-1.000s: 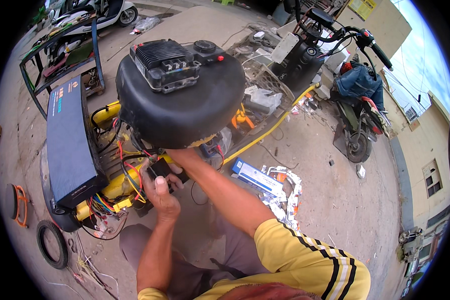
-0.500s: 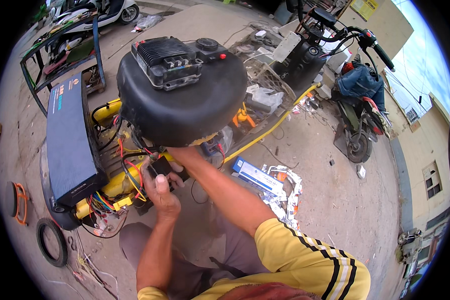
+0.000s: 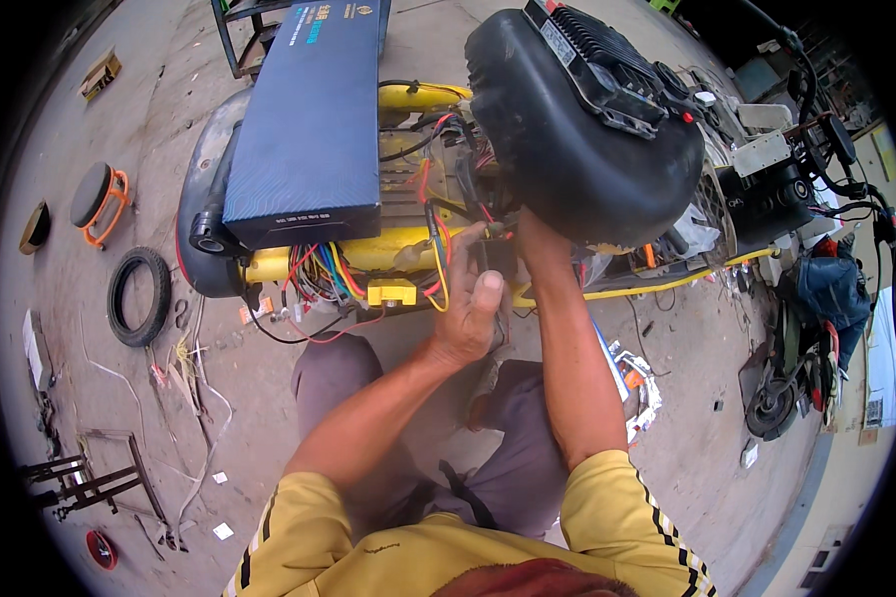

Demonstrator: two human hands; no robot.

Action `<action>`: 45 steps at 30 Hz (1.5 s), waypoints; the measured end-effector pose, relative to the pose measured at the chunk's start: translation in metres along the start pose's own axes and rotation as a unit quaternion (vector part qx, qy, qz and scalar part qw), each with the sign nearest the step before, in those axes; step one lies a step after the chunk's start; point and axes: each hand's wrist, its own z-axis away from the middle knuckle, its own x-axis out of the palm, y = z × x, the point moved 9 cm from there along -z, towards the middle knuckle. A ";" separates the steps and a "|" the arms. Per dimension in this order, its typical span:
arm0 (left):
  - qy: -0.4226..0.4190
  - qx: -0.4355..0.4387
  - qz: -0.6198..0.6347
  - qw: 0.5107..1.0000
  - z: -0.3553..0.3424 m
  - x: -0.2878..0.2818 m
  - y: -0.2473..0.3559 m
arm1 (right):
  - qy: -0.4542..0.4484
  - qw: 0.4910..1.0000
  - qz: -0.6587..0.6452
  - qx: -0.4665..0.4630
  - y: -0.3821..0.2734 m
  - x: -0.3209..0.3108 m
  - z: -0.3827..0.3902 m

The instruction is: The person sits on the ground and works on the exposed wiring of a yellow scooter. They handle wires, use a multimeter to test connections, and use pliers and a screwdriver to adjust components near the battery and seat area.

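My left hand (image 3: pixel 463 318) grips a small black block (image 3: pixel 496 259) beside red, black and yellow wires, its thumb over the near side. My right hand (image 3: pixel 545 249) reaches in under the black padded seat (image 3: pixel 587 169); its fingertips are hidden. A black finned controller (image 3: pixel 597 70) rests on that seat. Left of my hands, a long dark blue box (image 3: pixel 302 139) lies across the yellow scooter frame (image 3: pixel 265 266). Coloured wires (image 3: pixel 319 267) spill over the frame, with a yellow connector (image 3: pixel 391 293) among them, close to my left hand.
A tyre (image 3: pixel 122 298) and an orange-framed round item (image 3: pixel 100 199) lie on the concrete at left, above a dark metal frame (image 3: pixel 80 478). Scraps (image 3: pixel 635 383) lie right of my arm. Another scooter (image 3: pixel 777 398), black handlebars (image 3: pixel 836 149) and a wall (image 3: pixel 846 497) are at right.
My view has turned leftward, so the scooter, seat and blue box appear further right and higher. My left hand still grips the black block; my right hand remains under the seat.
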 end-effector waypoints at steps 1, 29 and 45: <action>-0.001 0.005 -0.013 1.000 0.000 -0.001 -0.002 | -0.007 1.000 -0.006 0.005 0.003 0.001 -0.001; -0.027 0.000 0.002 1.000 0.000 0.007 0.003 | 0.064 0.991 -0.116 0.016 0.016 0.000 -0.007; -0.030 -0.005 0.003 1.000 0.000 0.007 0.002 | 0.000 0.994 -0.093 0.051 0.023 0.004 -0.007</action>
